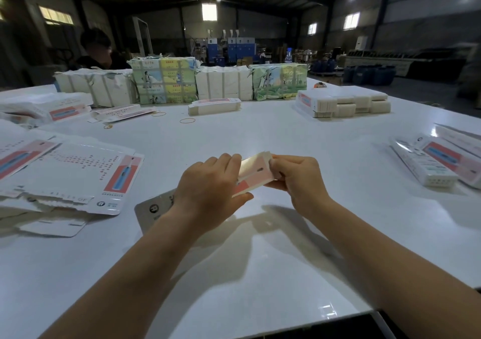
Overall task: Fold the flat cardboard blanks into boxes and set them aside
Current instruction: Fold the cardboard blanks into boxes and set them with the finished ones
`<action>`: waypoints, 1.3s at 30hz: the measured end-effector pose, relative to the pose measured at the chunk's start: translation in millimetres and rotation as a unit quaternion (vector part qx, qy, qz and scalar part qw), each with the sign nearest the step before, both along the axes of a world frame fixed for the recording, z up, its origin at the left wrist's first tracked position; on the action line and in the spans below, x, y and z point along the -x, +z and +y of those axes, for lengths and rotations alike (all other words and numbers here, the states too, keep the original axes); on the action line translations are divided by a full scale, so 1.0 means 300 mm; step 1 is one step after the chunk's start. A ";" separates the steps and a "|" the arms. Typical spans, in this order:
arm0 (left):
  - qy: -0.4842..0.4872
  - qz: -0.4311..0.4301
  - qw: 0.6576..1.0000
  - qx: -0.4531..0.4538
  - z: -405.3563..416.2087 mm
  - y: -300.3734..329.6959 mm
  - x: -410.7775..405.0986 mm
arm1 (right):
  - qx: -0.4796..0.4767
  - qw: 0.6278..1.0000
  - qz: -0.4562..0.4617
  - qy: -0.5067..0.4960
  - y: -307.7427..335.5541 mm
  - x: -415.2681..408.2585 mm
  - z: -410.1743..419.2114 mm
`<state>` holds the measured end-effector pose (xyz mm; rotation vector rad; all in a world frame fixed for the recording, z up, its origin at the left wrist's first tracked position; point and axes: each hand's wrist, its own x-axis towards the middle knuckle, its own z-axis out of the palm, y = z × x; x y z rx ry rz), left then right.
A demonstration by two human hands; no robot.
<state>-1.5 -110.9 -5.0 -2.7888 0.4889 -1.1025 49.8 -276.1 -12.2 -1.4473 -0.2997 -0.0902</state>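
The left hand (208, 190) covers most of the blank (253, 176), leaving only a pink corner and a grey end below the wrist; whether the right hand (299, 179) pinches a flap or only steadies it cannot be told. Print on the flat sheet (75, 179) at left is too small to read, and the picture's edge cuts its neighbours. The boxes (426, 161) at right run off the frame. A seated person (95, 49) is dim behind the bundles (164, 80). Machinery at the far wall is blurred.
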 end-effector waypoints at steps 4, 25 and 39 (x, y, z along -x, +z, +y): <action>0.020 -0.006 1.000 0.019 -0.020 -0.001 -0.005 | 0.084 0.986 -0.119 -0.078 -0.012 0.033 0.028; 0.059 0.084 0.987 0.122 0.047 -0.007 -0.022 | 0.248 0.935 -0.241 -0.084 -0.023 0.045 0.032; -0.020 0.126 0.991 0.034 0.065 -0.014 -0.020 | 0.548 0.764 -0.340 -0.004 -0.064 -0.018 0.016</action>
